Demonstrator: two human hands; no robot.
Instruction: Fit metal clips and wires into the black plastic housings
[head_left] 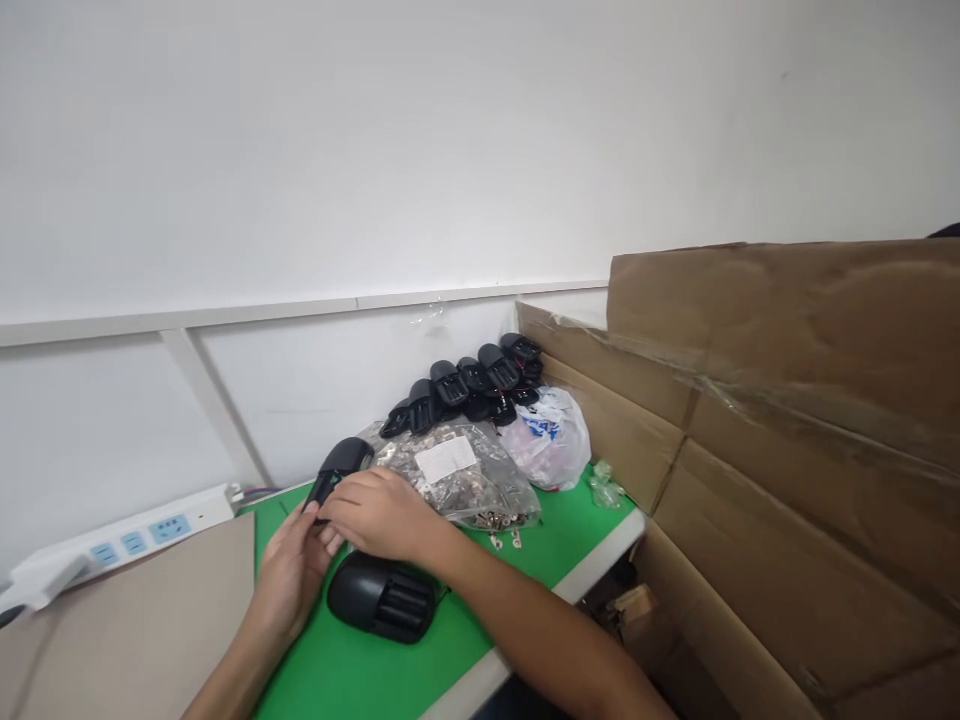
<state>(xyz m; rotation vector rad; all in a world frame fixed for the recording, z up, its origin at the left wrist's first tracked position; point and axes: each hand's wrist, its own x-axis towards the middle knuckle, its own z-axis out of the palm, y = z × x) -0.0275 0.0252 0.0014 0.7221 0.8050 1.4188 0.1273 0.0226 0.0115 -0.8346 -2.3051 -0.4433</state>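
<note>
A black moulded plastic shell point(339, 462) stands tilted up above the green table, its rounded end pointing away from the person and its lower end held between both hands. The left hand point(289, 580), palm turned inward, curls closed around that lower end. The right hand point(379, 515) lies across from the other side, fingers extended and reaching the same end, though whether they grip or only touch it cannot be told. This two-handed hold looks steady, with the rounded end left uncovered. Just below the hands, a larger black ribbed plastic shell point(382, 597) lies on the green laminate tabletop point(360, 680). Just beyond them sits a clear plastic bag of small silver metal fittings point(480, 490) with a white paper label point(446, 460), a few loose fittings point(506, 535) beside it. Behind that are a heap of black plastic shells point(469, 385) and a white plastic bag with blue print point(547, 440). Brown cardboard sheets point(780, 450) rise on the right, and a white power strip with blue sockets point(127, 540) lies on the left.
</note>
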